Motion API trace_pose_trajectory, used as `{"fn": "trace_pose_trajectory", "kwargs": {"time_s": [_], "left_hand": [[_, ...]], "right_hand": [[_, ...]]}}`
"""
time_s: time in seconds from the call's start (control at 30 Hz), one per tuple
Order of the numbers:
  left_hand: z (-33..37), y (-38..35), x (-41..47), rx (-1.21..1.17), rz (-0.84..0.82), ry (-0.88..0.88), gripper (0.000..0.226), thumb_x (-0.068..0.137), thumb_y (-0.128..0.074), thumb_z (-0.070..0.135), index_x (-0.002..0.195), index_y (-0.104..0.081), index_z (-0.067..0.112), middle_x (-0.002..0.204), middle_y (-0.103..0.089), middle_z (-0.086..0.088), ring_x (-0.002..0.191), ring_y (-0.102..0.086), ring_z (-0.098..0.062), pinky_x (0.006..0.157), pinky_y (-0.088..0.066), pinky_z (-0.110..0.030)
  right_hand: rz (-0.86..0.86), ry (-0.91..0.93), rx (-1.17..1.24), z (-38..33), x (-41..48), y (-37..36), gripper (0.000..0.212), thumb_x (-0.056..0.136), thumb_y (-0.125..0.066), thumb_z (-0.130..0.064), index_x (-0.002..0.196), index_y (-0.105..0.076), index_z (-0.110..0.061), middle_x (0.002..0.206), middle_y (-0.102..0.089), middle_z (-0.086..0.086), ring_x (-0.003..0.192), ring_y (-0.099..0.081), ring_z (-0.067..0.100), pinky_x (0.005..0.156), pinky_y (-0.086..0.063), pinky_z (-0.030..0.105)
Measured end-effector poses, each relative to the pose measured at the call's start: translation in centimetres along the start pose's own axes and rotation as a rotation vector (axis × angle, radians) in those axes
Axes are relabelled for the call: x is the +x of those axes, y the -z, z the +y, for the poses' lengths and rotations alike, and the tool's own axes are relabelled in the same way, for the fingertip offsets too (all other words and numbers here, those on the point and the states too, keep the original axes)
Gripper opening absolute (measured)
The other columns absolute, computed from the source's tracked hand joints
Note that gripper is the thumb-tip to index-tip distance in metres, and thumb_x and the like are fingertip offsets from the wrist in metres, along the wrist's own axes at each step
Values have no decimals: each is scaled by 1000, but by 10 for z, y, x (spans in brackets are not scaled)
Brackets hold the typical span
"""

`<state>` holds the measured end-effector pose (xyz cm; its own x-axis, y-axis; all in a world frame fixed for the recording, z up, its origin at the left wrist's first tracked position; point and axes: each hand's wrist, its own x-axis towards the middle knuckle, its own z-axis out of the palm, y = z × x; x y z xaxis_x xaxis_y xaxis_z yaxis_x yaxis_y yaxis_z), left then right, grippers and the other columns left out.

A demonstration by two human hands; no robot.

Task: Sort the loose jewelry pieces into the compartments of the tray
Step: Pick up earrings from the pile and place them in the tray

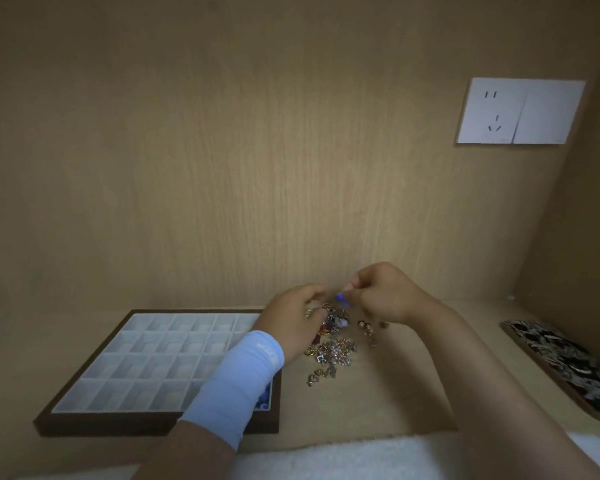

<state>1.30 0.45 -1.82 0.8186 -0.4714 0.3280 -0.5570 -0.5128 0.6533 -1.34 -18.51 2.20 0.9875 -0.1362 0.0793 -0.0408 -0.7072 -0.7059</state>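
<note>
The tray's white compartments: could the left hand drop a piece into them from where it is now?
Probably yes. The tray lies uncovered beside the jewelry pile, where the left hand works, its sleeved forearm crossing the tray's right edge. A short swing left should do. The right hand pinches a blue piece.

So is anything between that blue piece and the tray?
Yes: the left hand and its blue sleeve lie over the tray on its right side, between the blue piece pinched by the right hand and the compartments.
</note>
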Motion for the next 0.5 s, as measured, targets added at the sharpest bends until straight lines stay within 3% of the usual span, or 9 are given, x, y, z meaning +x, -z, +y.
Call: {"fn": "trace_pose_trajectory", "kwargs": {"time_s": [0.07, 0.1, 0.2, 0.33, 0.4, 0.5], "left_hand": [[2, 0, -1, -168, -15, 57, 36, 93, -61, 21, 127, -60, 34, 114, -63, 18, 102, -57, 6, 86, -41, -6], [2, 0, -1, -236, -20, 85, 31, 92, -63, 21, 119, -63, 36, 110, -67, 16, 98, -60, 5, 86, -45, -11], [1, 4, 0, -361, -1, 164, 10, 87, -69, 23, 92, -70, 33, 88, -74, 6, 77, -68, -1, 78, -53, -21], [-3, 11, 1, -418, 39, 225, 4, 87, -72, 24, 84, -72, 27, 69, -72, 10, 56, -63, 2, 55, -48, -15], [-3, 15, 1, -412, 38, 238, 5, 86, -72, 23, 82, -72, 26, 69, -72, 10, 55, -63, 1, 53, -49, -16], [-3, 22, 0, -393, 39, 243, 5, 85, -73, 23, 81, -73, 26, 76, -74, 6, 63, -65, -5, 64, -51, -21]], "right_hand": [[-43, 9, 110, -5, -2, 1, 13, 88, -69, -22, 77, -74, -18, 65, -70, 13, 52, -60, 22, 50, -43, 36], [-57, 18, 152, -7, -3, 0, 12, 89, -69, -23, 80, -74, -18, 70, -72, 15, 53, -62, 22, 51, -41, 33], [-83, 56, 266, -13, -6, -4, 9, 92, -69, -20, 88, -74, -15, 78, -74, 15, 50, -62, 15, 41, -39, 19], [-86, 56, 343, -19, -7, -10, 9, 92, -67, -17, 99, -72, -14, 80, -74, 10, 50, -60, 15, 41, -39, 20], [-112, 38, 373, -20, -8, -11, 18, 92, -67, -18, 110, -68, -19, 79, -74, 0, 52, -61, 16, 42, -41, 21], [-210, 43, 373, -23, -12, -11, 24, 91, -68, -23, 115, -70, -22, 88, -77, 1, 59, -64, 16, 46, -42, 22]]}}
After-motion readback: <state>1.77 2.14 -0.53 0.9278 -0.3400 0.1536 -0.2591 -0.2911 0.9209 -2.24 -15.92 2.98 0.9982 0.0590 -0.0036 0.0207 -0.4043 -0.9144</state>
